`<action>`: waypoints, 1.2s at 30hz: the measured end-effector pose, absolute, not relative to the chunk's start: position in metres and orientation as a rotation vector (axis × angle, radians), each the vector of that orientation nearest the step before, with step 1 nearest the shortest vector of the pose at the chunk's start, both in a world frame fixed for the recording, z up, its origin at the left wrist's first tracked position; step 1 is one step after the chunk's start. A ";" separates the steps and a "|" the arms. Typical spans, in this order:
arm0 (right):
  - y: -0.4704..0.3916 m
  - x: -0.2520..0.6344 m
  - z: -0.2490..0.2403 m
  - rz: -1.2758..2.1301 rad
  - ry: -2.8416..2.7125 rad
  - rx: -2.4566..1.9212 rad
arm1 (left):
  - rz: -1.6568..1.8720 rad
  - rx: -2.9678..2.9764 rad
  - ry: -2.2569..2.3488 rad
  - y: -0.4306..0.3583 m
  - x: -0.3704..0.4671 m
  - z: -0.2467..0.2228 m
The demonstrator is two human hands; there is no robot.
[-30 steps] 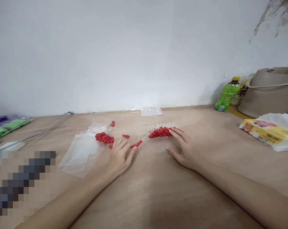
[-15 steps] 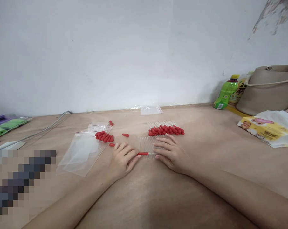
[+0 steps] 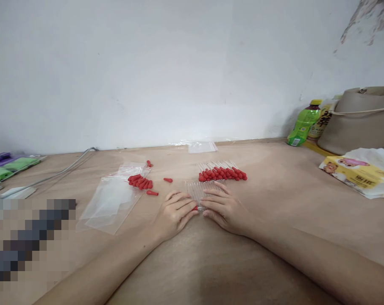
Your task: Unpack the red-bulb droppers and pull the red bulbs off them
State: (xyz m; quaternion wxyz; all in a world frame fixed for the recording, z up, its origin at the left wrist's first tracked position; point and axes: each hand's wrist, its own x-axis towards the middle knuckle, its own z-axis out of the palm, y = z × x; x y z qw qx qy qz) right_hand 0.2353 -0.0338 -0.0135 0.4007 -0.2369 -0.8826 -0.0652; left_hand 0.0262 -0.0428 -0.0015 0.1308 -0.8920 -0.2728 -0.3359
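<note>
My left hand (image 3: pixel 176 213) is closed around a red rubber dropper bulb (image 3: pixel 195 208), with only its tip showing past the fingers. Facing it, my right hand (image 3: pixel 225 208) pinches a glass dropper tube (image 3: pixel 200 209), mostly hidden under the fingers. Bulb and tube meet between the hands; how far one sits over the other is hidden. More bare glass tubes (image 3: pixel 194 190) lie in a row beneath and behind my right fingers. Beyond them is a row of droppers with red bulbs (image 3: pixel 222 173). A heap of loose red bulbs (image 3: pixel 140 182) lies left of my left hand.
Single red bulbs (image 3: pixel 168 180) lie near the heap, which rests partly on clear zip bags (image 3: pixel 106 203). Another bag (image 3: pixel 202 147) is by the wall. At right stand a green bottle (image 3: pixel 303 126), a beige bucket (image 3: pixel 357 123) and a yellow tissue pack (image 3: pixel 354 171). A grey cable (image 3: pixel 65 170) runs left.
My left hand has moved right, close to my right hand, and its fingers now cover most of the bulb. A loose bulb behind that hand is now fully visible. My right hand has barely moved.
</note>
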 end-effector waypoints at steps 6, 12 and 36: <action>-0.031 0.230 -0.020 -0.150 -2.226 -0.495 | -0.955 -2.570 -0.695 -0.041 0.027 -0.004; -0.037 0.232 -0.014 -0.208 -2.261 -0.429 | -0.879 -2.561 -0.623 -0.045 0.028 0.000; -0.018 0.297 -0.012 -0.348 -1.879 -1.160 | -0.682 -2.185 -1.597 -0.004 -0.035 0.028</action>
